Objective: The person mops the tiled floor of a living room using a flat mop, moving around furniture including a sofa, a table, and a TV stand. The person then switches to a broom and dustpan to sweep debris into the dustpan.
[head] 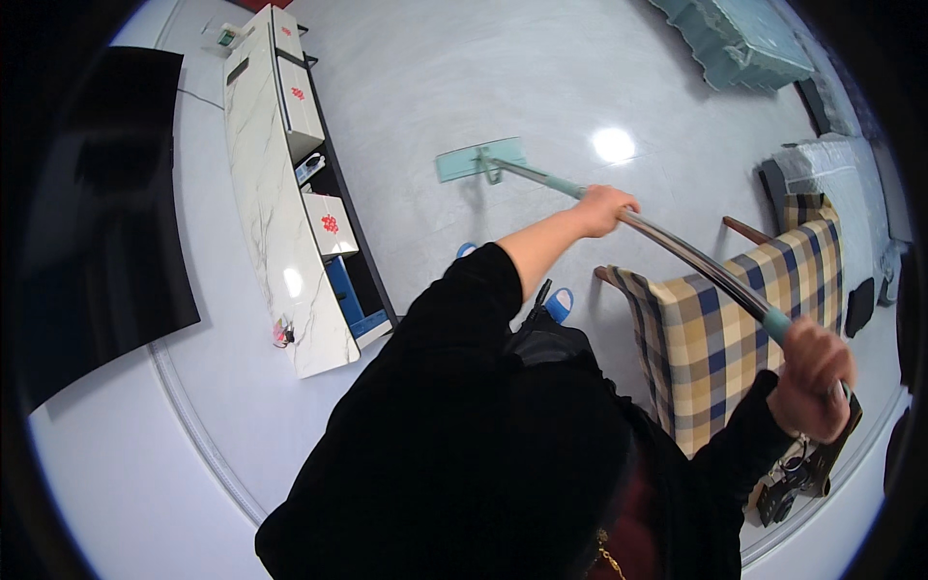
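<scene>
A flat mop with a pale green rectangular head (464, 164) stands on the grey floor (406, 94), its head lying flat or nearly so. From the head a metal mop pole (692, 259) with pale green sleeves runs back toward my right side. My left hand (606, 210) grips the pole partway along, just above the lower sleeve, with that arm stretched forward. Around the upper grip of the pole, my right hand (818, 378) is closed, slightly blurred. The underside of the mop head is hidden.
A marble-patterned TV cabinet (257, 174) with drawers runs along the left wall, beside a large dark television (109, 217). A table with a checked tablecloth (725, 319) stands close on the right. Beyond it are covered sofas (841, 174). My feet wear blue slippers (559, 305).
</scene>
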Demonstrator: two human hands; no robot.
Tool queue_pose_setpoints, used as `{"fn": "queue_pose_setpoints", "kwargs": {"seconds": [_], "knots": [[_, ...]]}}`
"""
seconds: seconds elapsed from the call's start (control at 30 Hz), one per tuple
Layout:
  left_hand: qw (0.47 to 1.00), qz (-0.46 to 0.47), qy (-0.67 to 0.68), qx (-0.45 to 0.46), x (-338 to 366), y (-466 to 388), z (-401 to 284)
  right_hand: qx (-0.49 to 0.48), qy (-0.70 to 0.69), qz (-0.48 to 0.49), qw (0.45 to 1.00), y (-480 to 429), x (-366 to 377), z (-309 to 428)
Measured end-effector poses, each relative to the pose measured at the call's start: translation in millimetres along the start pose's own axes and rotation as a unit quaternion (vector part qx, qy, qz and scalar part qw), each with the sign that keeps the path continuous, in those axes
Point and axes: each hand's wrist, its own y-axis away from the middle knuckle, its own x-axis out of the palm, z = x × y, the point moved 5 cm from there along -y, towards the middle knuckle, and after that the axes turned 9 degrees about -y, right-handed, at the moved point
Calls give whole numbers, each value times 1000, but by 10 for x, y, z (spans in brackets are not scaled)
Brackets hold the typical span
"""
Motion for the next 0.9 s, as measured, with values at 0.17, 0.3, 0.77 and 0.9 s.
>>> {"fn": "queue_pose_setpoints", "kwargs": {"seconds": [0.17,0.3,0.77,0.9], "knots": [[996,76,17,40,602,-487,-748,-11,81,-119,990,402,-228,660],[990,136,-11,22,626,-369,-977,-44,19,-167,985,631,-339,777],[988,87,-69,-112,-173,1063,178,-21,-148,-92,985,648,402,-278],[978,12,-66,-198,-552,1843,937,-2,-172,-15,985,525,1137,-930]]}}
